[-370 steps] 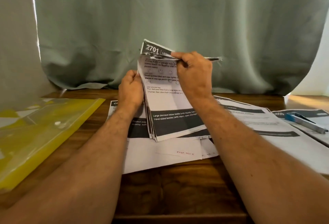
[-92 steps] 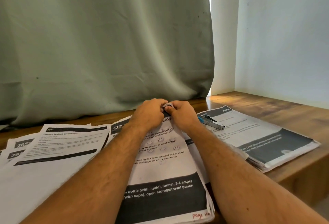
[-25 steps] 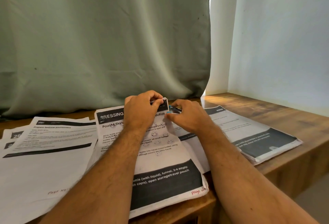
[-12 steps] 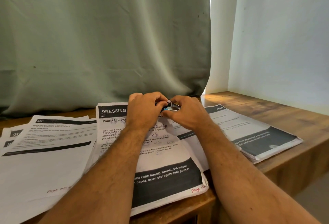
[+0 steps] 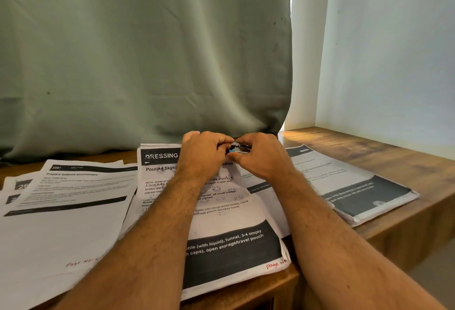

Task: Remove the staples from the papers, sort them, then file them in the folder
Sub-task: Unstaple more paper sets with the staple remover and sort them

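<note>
Right hand (image 5: pixel 261 155): our grip pinches the staple remover (image 5: pixel 238 149).
Left hand (image 5: pixel 205 155): our grip presses the stapled papers (image 5: pixel 221 213), top corner.
Desk (image 5: pixel 369 152): second stack (image 5: pixel 357 191) at 3 o'clock.

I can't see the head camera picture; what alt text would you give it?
Two hands meet at the top edge of a printed packet headed "DRESSING": the left hand holds the paper while the right hand works a small blue and metal staple remover. More papers lie on the wooden table.
</note>
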Demonstrator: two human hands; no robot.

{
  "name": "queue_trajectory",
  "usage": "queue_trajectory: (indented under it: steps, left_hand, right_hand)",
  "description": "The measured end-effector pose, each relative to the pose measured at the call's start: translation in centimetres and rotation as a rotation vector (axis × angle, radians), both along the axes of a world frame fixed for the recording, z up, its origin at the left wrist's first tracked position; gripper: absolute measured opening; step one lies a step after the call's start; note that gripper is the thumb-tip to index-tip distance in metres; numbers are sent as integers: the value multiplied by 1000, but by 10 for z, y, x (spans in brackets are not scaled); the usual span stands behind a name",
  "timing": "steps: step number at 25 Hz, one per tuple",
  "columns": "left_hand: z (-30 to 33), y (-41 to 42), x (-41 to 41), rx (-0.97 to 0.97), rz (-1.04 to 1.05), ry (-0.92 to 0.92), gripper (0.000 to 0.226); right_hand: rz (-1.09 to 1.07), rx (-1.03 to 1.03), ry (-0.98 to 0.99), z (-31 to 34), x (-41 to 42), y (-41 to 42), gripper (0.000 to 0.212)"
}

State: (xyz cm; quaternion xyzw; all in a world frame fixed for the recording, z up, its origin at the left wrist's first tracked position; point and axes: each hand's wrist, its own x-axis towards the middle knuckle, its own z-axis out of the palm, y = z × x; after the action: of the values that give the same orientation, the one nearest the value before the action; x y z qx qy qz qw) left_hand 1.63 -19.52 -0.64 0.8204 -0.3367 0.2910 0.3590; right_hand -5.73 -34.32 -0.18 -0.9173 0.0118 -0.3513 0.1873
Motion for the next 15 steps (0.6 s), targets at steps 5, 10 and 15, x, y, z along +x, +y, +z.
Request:
queue_trajectory:
  steps: [5,10,15]
  left_hand:
    - [3,0,-3,12,3,-10,21]
    - [3,0,-4,17,25,-36,20]
    - [3,-1,-5,32,33,-40,19]
  right_hand:
    - [4,18,-10,0,-1,0,33]
    - [19,21,-25,0,0,1,31]
    - [0,-22,-29,0,1,1,29]
